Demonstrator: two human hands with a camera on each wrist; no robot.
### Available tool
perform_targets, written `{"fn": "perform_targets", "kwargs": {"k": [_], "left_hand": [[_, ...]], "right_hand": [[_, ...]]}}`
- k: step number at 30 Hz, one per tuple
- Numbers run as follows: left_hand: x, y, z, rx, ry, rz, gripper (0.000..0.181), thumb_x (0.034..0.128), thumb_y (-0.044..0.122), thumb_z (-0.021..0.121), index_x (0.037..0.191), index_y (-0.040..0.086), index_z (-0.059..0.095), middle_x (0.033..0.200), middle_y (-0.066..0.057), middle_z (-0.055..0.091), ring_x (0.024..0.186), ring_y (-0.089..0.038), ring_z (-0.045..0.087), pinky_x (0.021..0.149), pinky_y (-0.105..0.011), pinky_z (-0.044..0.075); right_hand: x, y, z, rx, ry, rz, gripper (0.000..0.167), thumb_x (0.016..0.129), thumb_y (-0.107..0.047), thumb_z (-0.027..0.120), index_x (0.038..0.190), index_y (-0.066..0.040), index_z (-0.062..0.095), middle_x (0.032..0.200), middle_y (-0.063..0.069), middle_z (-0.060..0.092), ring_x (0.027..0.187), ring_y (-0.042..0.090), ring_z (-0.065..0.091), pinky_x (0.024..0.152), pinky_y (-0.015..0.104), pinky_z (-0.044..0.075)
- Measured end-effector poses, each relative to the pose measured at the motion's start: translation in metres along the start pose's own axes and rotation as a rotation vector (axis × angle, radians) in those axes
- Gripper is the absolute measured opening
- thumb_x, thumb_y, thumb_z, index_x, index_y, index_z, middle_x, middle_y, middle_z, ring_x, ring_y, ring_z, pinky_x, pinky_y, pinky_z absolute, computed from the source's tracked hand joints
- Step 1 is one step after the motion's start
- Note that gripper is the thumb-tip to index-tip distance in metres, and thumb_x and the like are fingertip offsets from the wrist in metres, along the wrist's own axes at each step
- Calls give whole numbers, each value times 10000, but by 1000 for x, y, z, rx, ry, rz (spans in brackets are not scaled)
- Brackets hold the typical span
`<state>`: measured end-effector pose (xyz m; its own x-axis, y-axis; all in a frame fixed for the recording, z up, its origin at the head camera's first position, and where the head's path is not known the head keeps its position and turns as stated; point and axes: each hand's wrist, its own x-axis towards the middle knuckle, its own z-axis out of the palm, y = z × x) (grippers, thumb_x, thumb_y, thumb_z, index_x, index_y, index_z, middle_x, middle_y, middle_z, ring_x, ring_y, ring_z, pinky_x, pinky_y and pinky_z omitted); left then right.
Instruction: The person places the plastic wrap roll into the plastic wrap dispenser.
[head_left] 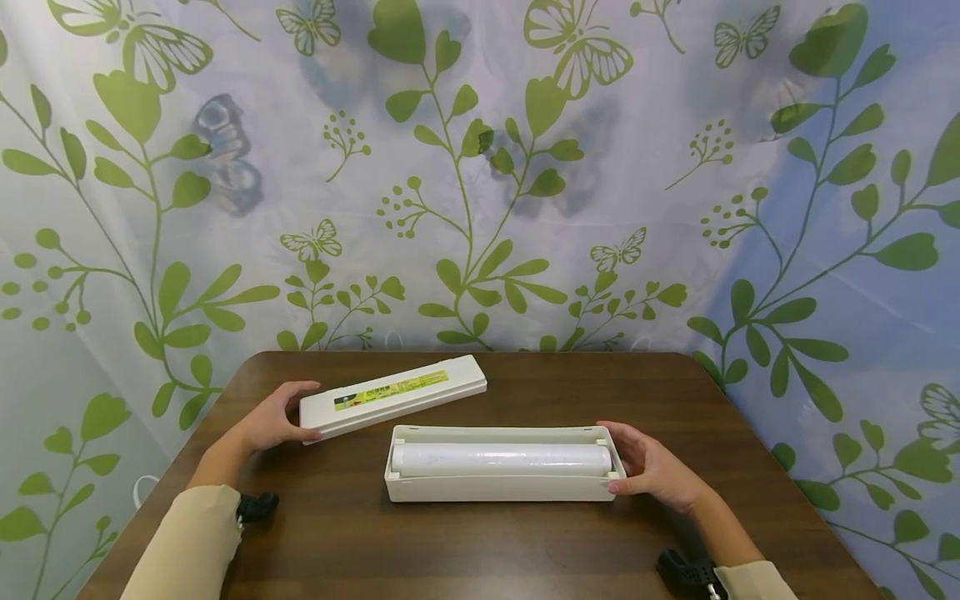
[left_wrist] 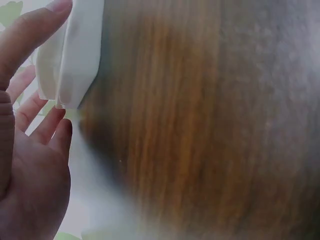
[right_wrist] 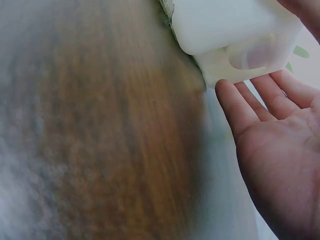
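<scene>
- Apparently, the work is caught partway: a long white box (head_left: 502, 490) stands uncovered on a brown bench (head_left: 502, 546), and its white lid (head_left: 405, 405) is placed apart from it.
- Done, as far as is shown: box and lid are separated, and a pale, glossy roll (head_left: 502, 459) is seated lengthwise inside the box, almost filling it from end to end.
- Not done: the rim of the box is not covered by the lid, the roll is not lifted out, and nothing is seen drawn from it. Whether the lid is being brought in or set aside cannot be told.
- The lid is held at a slant behind and to the left of the box, its yellow-green label (head_left: 390, 390) turned upward. Its left end is pinched by the left hand's grip (head_left: 273, 418), between thumb and fingers; whether that end is raised cannot be judged.
- The box is set level across the middle of the bench. Its right end is clasped by the right hand's grip (head_left: 658, 471), with the thumb placed at the front corner and the fingers around the back.
</scene>
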<state>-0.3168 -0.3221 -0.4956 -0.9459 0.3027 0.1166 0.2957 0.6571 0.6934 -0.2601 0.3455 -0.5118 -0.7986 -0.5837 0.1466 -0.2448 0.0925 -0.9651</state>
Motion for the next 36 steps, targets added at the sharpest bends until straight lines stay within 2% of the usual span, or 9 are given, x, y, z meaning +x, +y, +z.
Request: {"fn": "perform_targets", "kwargs": {"k": [9, 15, 20, 26, 36], "left_hand": [[0, -10, -1, 41, -14, -25, 945, 749, 300, 925, 1497, -15, 440, 1505, -295, 429, 1377, -510, 431, 1106, -659, 369], [1, -9, -2, 79, -35, -45, 953, 742, 351, 926, 1505, 23, 459, 1502, -272, 462, 1334, -454, 476, 1061, -592, 411], [1, -8, -3, 109, -46, -37, 953, 725, 373, 934, 1498, 51, 479, 1482, -249, 497, 1276, -397, 502, 1014, -520, 424], [2, -9, -5, 142, -57, -32, 949, 713, 383, 937, 1491, 71, 491, 1463, -232, 517, 1248, -378, 511, 997, -508, 418], [6, -10, -4, 157, -80, -38, 976, 706, 391, 938, 1493, 48, 476, 1451, -248, 520, 1232, -381, 518, 989, -500, 419]], "right_hand": [[1, 3, -1, 7, -19, -20, 867, 831, 59, 777, 1534, 81, 271, 1498, 108, 497, 1242, 77, 578, 935, 325, 578], [0, 3, 0, 5, -18, -11, 864, 835, 44, 779, 1535, 75, 274, 1494, 102, 497, 1243, 74, 575, 943, 320, 575], [1, 3, -1, 1, -12, -2, 869, 836, 46, 779, 1542, 66, 273, 1511, 148, 479, 1253, 67, 572, 947, 316, 574], [2, 3, -1, -10, -6, 7, 885, 829, 27, 793, 1551, 40, 281, 1529, 264, 415, 1266, 61, 567, 956, 315, 569], [1, 4, -1, -18, -5, 16, 866, 838, 28, 784, 1550, 30, 290, 1531, 284, 405, 1258, 70, 572, 951, 322, 574]]}}
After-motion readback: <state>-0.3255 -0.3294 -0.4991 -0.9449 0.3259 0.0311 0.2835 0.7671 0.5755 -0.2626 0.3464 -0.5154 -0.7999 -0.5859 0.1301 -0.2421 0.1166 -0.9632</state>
